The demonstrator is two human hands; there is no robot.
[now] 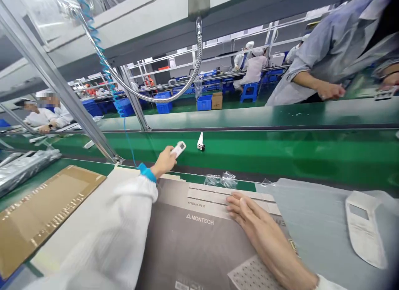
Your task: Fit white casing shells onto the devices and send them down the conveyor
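My left hand (165, 162) reaches out over the near edge of the green conveyor belt (280, 152), its fingers closed around a small white handheld device (178, 149) with a dark window. To the right of it, another white device with a black end (201, 142) lies on the belt. My right hand (249, 215) rests with fingers stretched out on a grey-brown cardboard piece (174, 240) printed MONTECH. At the far right a white plastic shell with a rectangular cutout (364, 227) lies on a grey sheet (311, 215).
Crumpled clear plastic (222, 179) lies by the belt's near edge. Brown cardboard (46, 211) and bagged parts (28, 167) are at left. A metal post (59, 80) and flexible metal hose (162, 99) hang in the way. Across the belt, a co-worker (330, 53) stands.
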